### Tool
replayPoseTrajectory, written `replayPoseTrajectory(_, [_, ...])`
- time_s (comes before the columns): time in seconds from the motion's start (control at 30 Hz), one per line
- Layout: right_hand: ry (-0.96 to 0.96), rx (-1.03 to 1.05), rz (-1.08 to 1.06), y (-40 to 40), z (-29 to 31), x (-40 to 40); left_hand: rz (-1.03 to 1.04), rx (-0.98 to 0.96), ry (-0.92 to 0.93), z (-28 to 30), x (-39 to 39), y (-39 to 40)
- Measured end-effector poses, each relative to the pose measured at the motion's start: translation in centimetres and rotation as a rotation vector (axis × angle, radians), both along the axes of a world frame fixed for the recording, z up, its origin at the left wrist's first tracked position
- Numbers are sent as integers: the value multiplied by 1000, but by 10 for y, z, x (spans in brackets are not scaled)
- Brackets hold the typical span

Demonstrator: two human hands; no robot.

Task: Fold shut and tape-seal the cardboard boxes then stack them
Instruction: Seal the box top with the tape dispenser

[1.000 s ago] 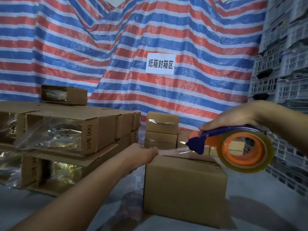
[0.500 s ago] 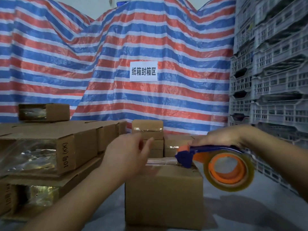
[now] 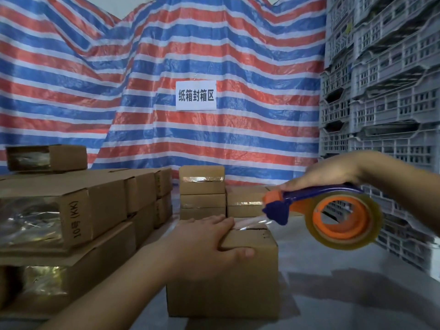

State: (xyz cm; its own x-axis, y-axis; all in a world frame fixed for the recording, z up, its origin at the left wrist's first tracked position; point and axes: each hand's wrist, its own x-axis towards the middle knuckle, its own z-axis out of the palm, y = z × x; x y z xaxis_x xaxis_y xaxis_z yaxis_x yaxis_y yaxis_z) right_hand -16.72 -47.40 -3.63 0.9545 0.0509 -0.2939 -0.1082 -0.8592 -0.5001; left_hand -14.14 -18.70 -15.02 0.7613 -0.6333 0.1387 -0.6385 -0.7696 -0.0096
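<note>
A small cardboard box (image 3: 240,284) stands on the grey floor in front of me, its top flaps folded shut. My left hand (image 3: 204,244) presses flat on the box's top at the near left, with the thumb down over the front face. My right hand (image 3: 326,172) grips the blue handle of a tape dispenser (image 3: 342,222), which has an orange core and a clear roll and hovers just right of the box. A strip of clear tape (image 3: 252,223) runs from the dispenser's blue blade to the box top beside my left fingers.
Sealed boxes are stacked behind: a stack of three (image 3: 202,186) and a lower one (image 3: 245,201). Film-wrapped bundles of flat cartons (image 3: 78,210) fill the left. Grey plastic crates (image 3: 381,115) wall the right. A striped tarp with a white sign (image 3: 195,95) hangs behind.
My left hand let go of the tape end and came down flat onto the box top. The dispenser moved right, off the box, drawing tape out. My view shifted left and down.
</note>
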Motion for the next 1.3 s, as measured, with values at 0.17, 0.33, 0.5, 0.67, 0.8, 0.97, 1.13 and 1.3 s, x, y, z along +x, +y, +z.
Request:
replayPoseTrajectory(0.17, [-27,-82,9,-22,-24,-8,1,-2,-18,0,-3,0])
replayPoseTrajectory(0.33, [-61,-92,-17,-20,-47,-3,-2,-73,45,9,-13,2])
replayPoseTrajectory(0.5, [-76,-91,-14,-22,-49,-5,-105,-61,-125,18,-28,-37])
replayPoseTrajectory(0.67, [-72,-9,-2,-33,-54,-6,-136,43,-42,11,-29,-55])
replayPoseTrajectory(0.8, [-17,95,-1,-50,-35,-24,-123,49,-28,8,-26,-54])
replayPoseTrajectory(0.97, [-137,-567,26,-5,-38,-30,-138,34,-34,7,-27,-55])
replayPoseTrajectory(1.13, [-315,-1181,-16,19,-75,-23,-114,53,-55,9,-35,-53])
replayPoseTrajectory(1.3, [-603,-962,-227,-18,-122,-33,-123,40,-71,9,-40,-54])
